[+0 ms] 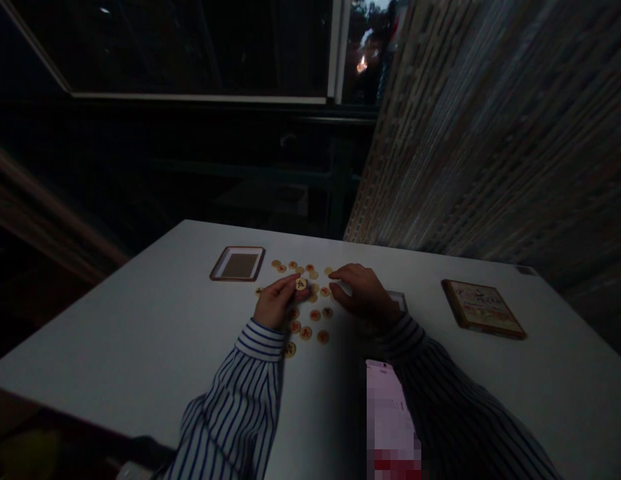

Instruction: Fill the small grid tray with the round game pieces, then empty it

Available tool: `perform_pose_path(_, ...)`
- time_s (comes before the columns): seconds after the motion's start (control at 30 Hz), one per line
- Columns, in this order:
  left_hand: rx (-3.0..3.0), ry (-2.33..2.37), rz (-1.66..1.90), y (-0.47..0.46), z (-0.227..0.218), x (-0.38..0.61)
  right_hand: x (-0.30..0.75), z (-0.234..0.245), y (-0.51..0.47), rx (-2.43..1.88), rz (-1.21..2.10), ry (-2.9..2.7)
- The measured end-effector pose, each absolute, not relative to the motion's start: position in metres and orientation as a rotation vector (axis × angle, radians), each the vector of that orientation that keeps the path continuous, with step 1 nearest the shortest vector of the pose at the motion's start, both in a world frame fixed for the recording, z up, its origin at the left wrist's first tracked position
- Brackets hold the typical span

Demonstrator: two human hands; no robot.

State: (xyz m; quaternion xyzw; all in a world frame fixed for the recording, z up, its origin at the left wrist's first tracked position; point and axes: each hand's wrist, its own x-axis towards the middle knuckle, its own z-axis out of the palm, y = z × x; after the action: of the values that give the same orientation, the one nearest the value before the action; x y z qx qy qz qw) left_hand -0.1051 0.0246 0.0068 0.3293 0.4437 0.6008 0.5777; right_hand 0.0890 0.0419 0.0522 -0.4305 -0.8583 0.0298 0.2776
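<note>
Several small round wooden discs with red marks (310, 323) lie scattered on a white table (140, 333). My left hand (275, 303) pinches one pale disc (301, 284) between thumb and fingers, just above the others. My right hand (363, 292) rests palm down beside the discs, fingers curled over them; whether it holds one is hidden. Both arms wear striped sleeves.
An open shallow box tray (237, 264) sits at the far left of the discs. A flat box lid with a picture (483, 308) lies at the right. A phone (390, 417) lies near the front edge. A brick wall (490, 133) rises at the right.
</note>
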Motion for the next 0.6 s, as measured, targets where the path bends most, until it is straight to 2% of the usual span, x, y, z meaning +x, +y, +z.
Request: perform_pose_path(0.6, 0.859, 0.964, 1.345, 0.016, 0.026, -0.071, 0.138, 0.075, 0.021, -1.093, 0.006, -2.282)
